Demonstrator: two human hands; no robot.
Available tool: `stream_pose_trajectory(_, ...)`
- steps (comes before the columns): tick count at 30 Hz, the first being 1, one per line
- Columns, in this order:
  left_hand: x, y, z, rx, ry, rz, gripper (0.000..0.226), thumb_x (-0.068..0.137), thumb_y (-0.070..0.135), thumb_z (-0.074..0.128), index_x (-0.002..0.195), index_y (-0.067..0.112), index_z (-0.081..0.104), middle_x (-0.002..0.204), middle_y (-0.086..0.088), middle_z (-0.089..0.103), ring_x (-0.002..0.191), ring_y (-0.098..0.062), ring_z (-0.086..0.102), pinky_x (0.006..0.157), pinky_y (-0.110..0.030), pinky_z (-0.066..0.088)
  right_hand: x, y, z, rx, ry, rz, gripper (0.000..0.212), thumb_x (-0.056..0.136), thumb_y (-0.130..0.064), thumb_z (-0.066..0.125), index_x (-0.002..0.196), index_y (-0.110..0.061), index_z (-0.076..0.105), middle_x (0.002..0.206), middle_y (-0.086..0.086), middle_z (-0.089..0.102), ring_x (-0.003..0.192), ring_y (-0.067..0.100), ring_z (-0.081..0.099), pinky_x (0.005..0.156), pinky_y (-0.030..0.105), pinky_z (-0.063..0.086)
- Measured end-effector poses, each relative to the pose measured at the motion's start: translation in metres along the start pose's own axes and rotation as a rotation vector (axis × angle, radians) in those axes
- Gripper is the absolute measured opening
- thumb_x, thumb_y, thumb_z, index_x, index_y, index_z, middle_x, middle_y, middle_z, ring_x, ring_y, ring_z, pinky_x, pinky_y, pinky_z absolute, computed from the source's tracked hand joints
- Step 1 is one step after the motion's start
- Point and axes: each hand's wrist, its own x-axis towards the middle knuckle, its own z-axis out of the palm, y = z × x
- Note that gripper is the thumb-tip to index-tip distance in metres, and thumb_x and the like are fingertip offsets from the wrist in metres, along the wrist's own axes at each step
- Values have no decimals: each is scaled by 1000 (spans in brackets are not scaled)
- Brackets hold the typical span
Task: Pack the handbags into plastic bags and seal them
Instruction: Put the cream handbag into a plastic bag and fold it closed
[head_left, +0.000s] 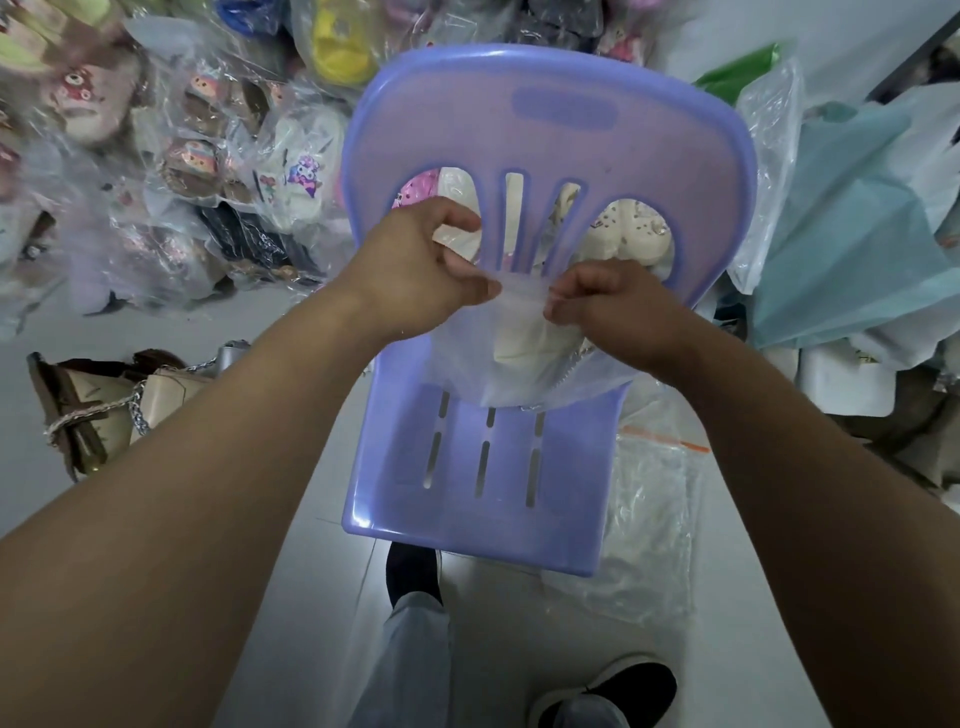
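At a purple chair (483, 467), left hand (415, 270) and right hand (618, 306) pinch the plastic bag (498, 376); bagged goods (156, 171) crowd the far-left floor (171, 332).

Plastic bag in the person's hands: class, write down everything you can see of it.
The plastic bag is thin, translucent and soft-looking. It hangs upright over the seat of a purple chair. Both the left hand and the right hand pinch its top edge. Inside shows a cream handbag with a chain. Whether the top is sealed cannot be told.
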Motion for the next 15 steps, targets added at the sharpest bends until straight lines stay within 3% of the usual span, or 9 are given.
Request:
stream_pose_trajectory(3,2,-9,9,-284,28,-98,51,79,14,83,123,22,58,81,2,77,73,-13,73,85,-32,59,2,4,2,64,3,45,9,93,-10,68,89,-2,70,84,5,62,73,12,52,55,8,41)
stream_pose_trajectory(5,5,-16,15,-382,76,-114,51,80,13,82,124,19,56,82,-1,77,73,-18,75,90,-41,58,3,7,3,70,10,26,19,94,-12,68,96,7,67,85,10,60,72,12,50,55,10,40)
stream_pose_trajectory(9,12,-28,21,-465,179,-196,48,72,27,89,113,16,66,87,-5,77,69,-17,74,76,-31,58,8,8,3,102,21,27,22,95,-14,68,98,8,68,81,10,58,63,9,48,54,10,41)
stream_pose_trajectory(11,15,-31,24,-516,162,-238,32,77,30,85,101,12,74,85,-1,77,61,-13,66,64,-22,53,12,8,5,118,22,31,22,96,-17,68,98,5,71,81,9,60,64,8,50,55,11,43)
stream_pose_trajectory(13,17,-32,29,-503,129,-210,19,84,33,79,87,14,77,79,4,75,63,-13,57,64,-20,49,16,9,7,89,11,33,25,98,-22,67,97,3,71,80,7,60,65,9,50,58,14,44)
stream_pose_trajectory(15,20,-34,30,-497,97,-176,23,85,38,76,87,15,77,80,4,74,69,-13,57,68,-22,48,19,10,8,42,1,24,28,100,-25,65,91,2,67,75,4,57,63,8,48,58,17,42)
